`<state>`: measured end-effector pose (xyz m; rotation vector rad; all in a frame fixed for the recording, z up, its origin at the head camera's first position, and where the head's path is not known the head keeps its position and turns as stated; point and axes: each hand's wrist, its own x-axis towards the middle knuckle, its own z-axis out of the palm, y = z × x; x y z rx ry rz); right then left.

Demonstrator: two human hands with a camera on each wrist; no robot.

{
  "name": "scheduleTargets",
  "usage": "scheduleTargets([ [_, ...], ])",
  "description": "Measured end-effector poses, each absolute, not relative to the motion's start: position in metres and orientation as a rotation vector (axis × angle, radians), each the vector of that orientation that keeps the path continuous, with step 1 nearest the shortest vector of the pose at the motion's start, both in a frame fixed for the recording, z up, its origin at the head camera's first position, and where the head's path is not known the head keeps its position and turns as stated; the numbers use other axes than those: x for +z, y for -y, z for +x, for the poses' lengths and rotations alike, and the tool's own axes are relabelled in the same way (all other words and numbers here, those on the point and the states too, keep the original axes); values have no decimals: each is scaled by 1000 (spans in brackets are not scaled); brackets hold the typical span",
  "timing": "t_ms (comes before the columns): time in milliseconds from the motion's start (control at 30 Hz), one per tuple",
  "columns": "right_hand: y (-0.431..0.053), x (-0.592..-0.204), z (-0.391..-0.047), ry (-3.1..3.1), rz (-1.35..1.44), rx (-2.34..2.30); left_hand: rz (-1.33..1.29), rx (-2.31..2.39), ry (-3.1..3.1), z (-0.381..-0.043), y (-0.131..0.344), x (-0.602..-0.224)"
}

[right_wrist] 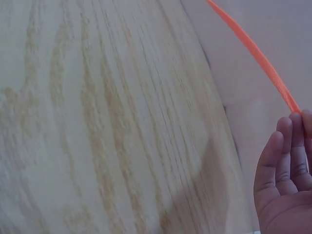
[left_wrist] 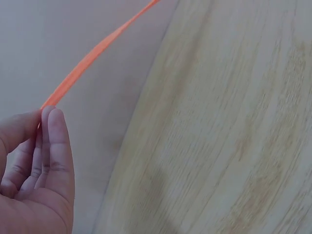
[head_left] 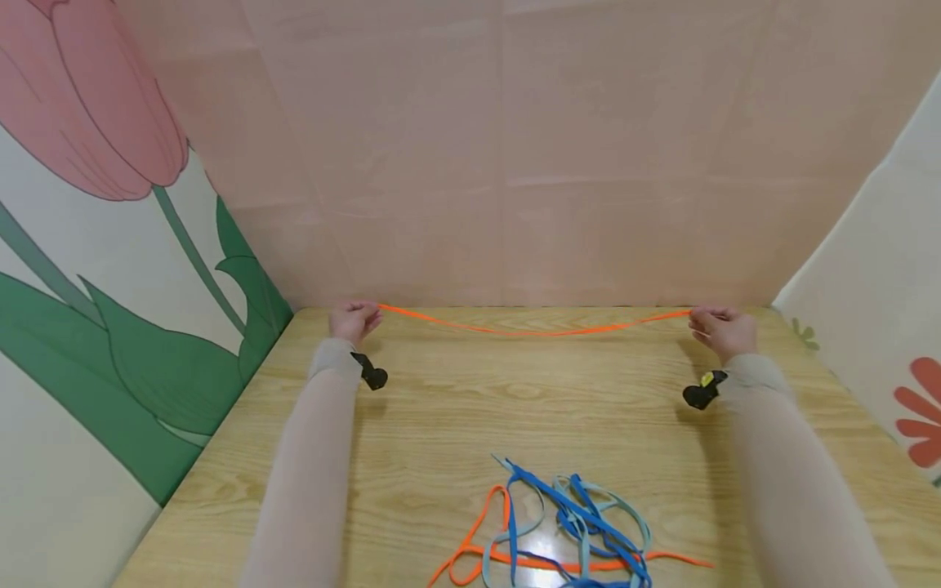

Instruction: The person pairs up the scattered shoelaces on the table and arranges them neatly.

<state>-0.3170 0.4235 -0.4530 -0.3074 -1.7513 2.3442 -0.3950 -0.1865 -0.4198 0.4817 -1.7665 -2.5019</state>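
Left grip (head_left: 356, 321) and right grip (head_left: 724, 330) each pinch the lace (head_left: 540, 334), which sags between them; a hard tug could slip either hold (fingertips only), dropping that side.

Wood-grain tabletop (head_left: 529, 400); creased pinkish backdrop (head_left: 478, 155) behind; tulip-print panel (head_left: 121, 249) left, white panel (head_left: 867, 269) with red flower (head_left: 926, 377) right.

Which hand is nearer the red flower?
Right. The right hand is left of the red flower; the left hand is much farther left, at the other end of the held orange lace.
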Motion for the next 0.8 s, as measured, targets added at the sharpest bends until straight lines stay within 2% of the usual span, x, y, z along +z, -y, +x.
scheduleTargets([
  [500, -431, -469, -316, 2007, -351, 2250, 504, -2445, 1924, -369, 174, -412],
  [800, -428, -466, -309, 2445, -478, 1854, 571, -2322, 2030, -384, 175, -445],
])
